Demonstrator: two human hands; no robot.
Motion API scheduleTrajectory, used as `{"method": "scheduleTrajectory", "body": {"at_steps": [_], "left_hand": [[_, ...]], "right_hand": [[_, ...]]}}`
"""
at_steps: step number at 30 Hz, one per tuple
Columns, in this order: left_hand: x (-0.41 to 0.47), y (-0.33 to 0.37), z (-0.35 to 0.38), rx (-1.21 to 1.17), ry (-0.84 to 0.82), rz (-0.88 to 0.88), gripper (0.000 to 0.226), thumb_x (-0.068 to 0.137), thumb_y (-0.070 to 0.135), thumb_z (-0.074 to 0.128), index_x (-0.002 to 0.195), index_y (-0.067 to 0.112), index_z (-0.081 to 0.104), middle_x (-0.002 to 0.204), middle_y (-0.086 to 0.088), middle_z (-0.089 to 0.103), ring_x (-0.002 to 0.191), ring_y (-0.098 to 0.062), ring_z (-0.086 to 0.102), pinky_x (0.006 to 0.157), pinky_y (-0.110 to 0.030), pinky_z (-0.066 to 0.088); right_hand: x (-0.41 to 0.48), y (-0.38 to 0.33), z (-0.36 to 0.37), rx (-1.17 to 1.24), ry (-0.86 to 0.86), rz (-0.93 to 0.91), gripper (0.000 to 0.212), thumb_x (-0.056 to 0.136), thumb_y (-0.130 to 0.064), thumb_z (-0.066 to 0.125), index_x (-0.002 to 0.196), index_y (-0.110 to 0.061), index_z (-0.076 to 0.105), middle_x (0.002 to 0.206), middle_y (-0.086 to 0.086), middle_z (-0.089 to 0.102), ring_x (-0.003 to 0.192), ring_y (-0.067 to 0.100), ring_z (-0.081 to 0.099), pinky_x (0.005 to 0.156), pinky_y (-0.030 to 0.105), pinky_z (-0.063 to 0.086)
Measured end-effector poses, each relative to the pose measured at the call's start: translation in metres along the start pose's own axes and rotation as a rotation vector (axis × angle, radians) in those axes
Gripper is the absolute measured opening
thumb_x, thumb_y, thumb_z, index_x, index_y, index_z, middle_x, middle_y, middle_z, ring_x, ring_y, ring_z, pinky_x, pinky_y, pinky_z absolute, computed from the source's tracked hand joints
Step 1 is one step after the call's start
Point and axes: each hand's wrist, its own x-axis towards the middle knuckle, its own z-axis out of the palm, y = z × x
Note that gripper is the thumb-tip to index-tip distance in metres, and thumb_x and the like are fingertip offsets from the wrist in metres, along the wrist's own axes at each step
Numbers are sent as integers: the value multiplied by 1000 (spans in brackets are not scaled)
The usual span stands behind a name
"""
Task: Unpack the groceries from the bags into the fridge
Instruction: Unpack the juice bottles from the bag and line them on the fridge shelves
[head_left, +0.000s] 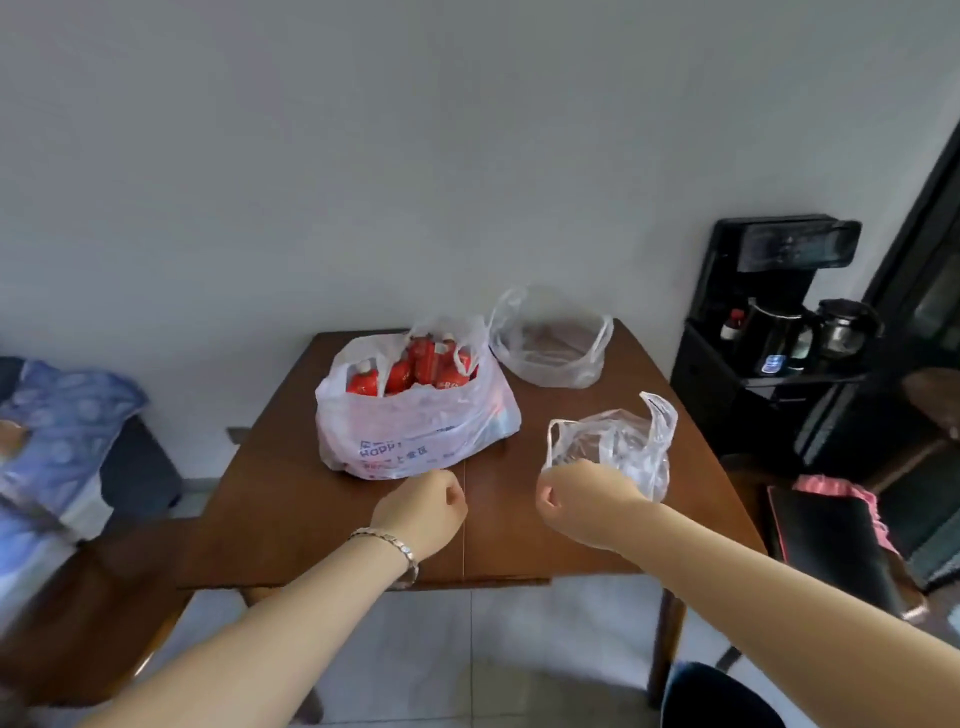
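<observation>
On the wooden table (291, 493), a white printed bag (415, 431) of red packets (426, 364) sits at eleven o'clock, an open clear bag (550, 358) at one, a crumpled clear bag (623, 441) at three gripped in the right hand (582, 499), the left hand (423, 506) fisted at six, holding nothing.

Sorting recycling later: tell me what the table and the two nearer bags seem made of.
The table: likely wood, brown, satin sheen, seam visible. The printed bag: thin whitish translucent plastic film, crinkled, red packs showing through. The clear bag: thin transparent plastic, glossy creases.
</observation>
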Motion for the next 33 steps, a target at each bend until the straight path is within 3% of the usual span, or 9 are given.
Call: {"method": "scheduleTrajectory", "body": {"at_steps": [5, 11, 15, 20, 25, 28, 30, 31, 33], "left_hand": [[93, -17, -40, 24, 81, -4, 20, 96, 24, 41, 80, 19, 52, 75, 1, 56, 73, -18, 55, 61, -25, 41], [180, -50, -67, -77, 150, -18, 21, 95, 22, 46, 108, 19, 63, 101, 2, 65, 91, -18, 61, 78, -33, 53], [250, -75, -74, -55, 131, 53, 18, 95, 25, 46, 98, 24, 64, 86, 8, 65, 75, -13, 61, 68, -30, 50], [327, -79, -76, -19, -21, 162, 27, 93, 19, 42, 66, 22, 47, 67, 5, 55, 66, -17, 54, 57, -27, 39], [375, -89, -60, -50, -109, 253, 21, 93, 26, 46, 95, 15, 64, 96, 2, 67, 90, -16, 63, 82, -32, 51], [396, -96, -39, -92, -139, 220, 22, 93, 23, 46, 105, 16, 64, 107, 3, 65, 100, -14, 60, 88, -31, 49], [405, -101, -21, -137, -155, 177, 24, 93, 22, 48, 113, 18, 60, 114, 4, 60, 106, -12, 57, 92, -26, 47], [410, -104, -12, -149, -150, 148, 27, 92, 23, 49, 117, 20, 57, 117, 4, 57, 109, -12, 55, 94, -25, 47], [417, -109, 7, -169, -138, 57, 34, 91, 26, 52, 125, 20, 49, 122, 1, 52, 115, -15, 52, 98, -27, 45]], "right_hand": [[113, -2, -14, -20, -27, -54, 30, 95, -22, 34, 107, -13, 61, 105, 6, 64, 96, 26, 62, 70, 29, 43], [228, -26, -22, 109, 81, -93, 27, 93, -15, 40, 106, -12, 64, 107, 5, 63, 93, 25, 60, 76, 31, 49], [289, -46, -17, 165, 139, -214, 28, 94, -16, 43, 113, -13, 64, 124, 2, 52, 108, 25, 54, 92, 35, 45], [375, -52, 2, -95, 163, -259, 38, 96, -19, 45, 133, -18, 49, 151, 0, 27, 142, 19, 16, 115, 34, 13], [435, -12, 21, -443, -133, -144, 51, 97, -29, 48, 145, -22, 33, 158, 4, 12, 146, 26, 3, 117, 46, 2], [444, 30, 36, -541, -338, -93, 52, 94, -36, 50, 143, -29, 36, 156, 5, 20, 146, 28, 7, 117, 50, 4], [447, 50, 39, -534, -261, -183, 40, 79, -38, 65, 118, -29, 64, 132, 7, 56, 133, 31, 42, 110, 48, 31], [448, 62, 43, -484, -138, -228, 21, 70, -37, 66, 86, -27, 75, 99, 4, 71, 109, 30, 63, 95, 42, 46], [442, 85, 51, -382, 73, -228, 26, 68, -30, 50, 46, -24, 62, 54, -4, 58, 65, 23, 66, 64, 29, 52]]}}
